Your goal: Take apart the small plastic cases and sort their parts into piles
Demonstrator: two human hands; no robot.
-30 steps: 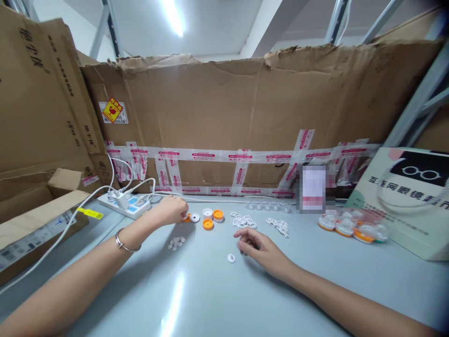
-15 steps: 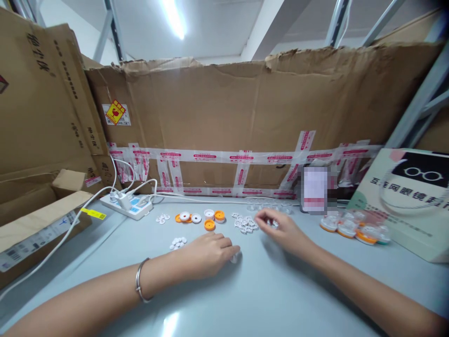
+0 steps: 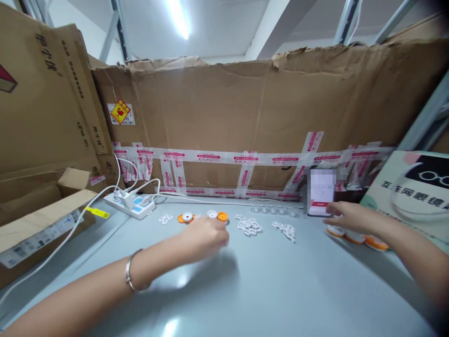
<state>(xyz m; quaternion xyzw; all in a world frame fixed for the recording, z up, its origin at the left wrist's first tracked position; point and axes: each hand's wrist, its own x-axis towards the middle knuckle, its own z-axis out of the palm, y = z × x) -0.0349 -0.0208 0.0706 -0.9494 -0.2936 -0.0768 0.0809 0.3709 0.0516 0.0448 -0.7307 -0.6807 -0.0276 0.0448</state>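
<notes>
My left hand (image 3: 206, 236), blurred by motion, is raised over the table just in front of the round white and orange caps. Its fingers are curled, and whatever they hold is hidden. Past it show an orange cap (image 3: 222, 216) and a white cap (image 3: 187, 217). My right hand (image 3: 347, 216) reaches to the right with fingers stretched out, fingertips by the lower right edge of a phone (image 3: 321, 194). Under that hand sit several round cases with orange bases (image 3: 376, 242), partly covered by it.
Small white plastic pieces lie in piles: one mid-table (image 3: 249, 226), another to its right (image 3: 286, 230), a few at left (image 3: 164, 218). Clear cups (image 3: 272, 210) line the back. A power strip (image 3: 130, 206), an open carton (image 3: 38, 234) and a printed box (image 3: 403, 206) flank the table.
My left hand has lifted from the table and shifted left toward the caps. My right hand has left the white pieces and moved right to the phone and cases. The view has turned slightly.
</notes>
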